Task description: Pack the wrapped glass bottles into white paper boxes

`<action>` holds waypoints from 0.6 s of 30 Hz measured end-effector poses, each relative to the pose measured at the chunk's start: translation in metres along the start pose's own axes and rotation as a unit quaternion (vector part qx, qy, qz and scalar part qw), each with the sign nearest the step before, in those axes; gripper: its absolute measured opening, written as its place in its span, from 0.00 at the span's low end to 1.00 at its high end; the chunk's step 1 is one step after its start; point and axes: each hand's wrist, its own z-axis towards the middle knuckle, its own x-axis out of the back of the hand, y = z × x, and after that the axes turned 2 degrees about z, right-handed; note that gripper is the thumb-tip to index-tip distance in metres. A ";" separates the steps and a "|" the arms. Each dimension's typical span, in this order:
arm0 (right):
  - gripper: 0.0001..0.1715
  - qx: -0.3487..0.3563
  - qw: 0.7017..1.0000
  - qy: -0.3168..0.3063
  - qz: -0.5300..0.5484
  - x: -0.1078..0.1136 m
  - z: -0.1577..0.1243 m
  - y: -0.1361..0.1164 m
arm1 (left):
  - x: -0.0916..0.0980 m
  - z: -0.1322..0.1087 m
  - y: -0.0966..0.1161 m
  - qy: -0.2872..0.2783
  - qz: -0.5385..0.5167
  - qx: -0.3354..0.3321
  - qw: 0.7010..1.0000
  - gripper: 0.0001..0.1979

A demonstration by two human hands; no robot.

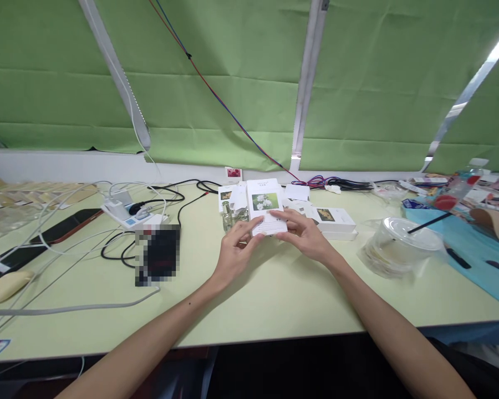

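White cardboard is pinched between our two hands: our left hand (235, 252) grips the flower-printed box (266, 213) at its lower left edge and our right hand (303, 235) closes on its lower right. The box is upright over the middle of the pale green table (274, 299). A glass bottle (227, 216) stands just left of it, a flat box (330, 218) lies to the right, and a clear lidded bowl (395, 244) sits farther out.

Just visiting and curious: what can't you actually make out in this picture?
Head view:
Print on the white box with a flower photo: too small; left hand and right hand cover its lower edge.
Black object left of the hands: pixelated.
Blue mat: cut off by the right edge.
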 end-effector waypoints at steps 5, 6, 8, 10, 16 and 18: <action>0.28 0.006 1.000 -0.004 0.006 0.000 0.000 0.001 | 0.000 0.000 -0.003 0.002 0.003 -0.006 1.000 0.21; 0.28 0.008 1.000 -0.005 0.007 0.000 0.000 0.001 | 0.001 0.000 -0.003 0.003 0.004 -0.006 1.000 0.21; 0.28 0.008 1.000 -0.005 0.007 0.000 0.000 0.002 | 0.000 0.000 -0.004 0.003 0.004 -0.005 1.000 0.21; 0.28 0.006 1.000 -0.007 0.007 0.000 0.000 0.003 | 0.000 0.000 -0.003 0.002 0.001 -0.003 1.000 0.21; 0.28 0.007 1.000 -0.008 0.017 0.000 0.001 0.005 | -0.001 0.000 0.000 0.004 -0.012 0.004 1.000 0.21; 0.28 0.010 1.000 -0.009 0.024 0.000 0.002 0.005 | -0.001 0.000 0.001 0.005 -0.011 0.004 1.000 0.20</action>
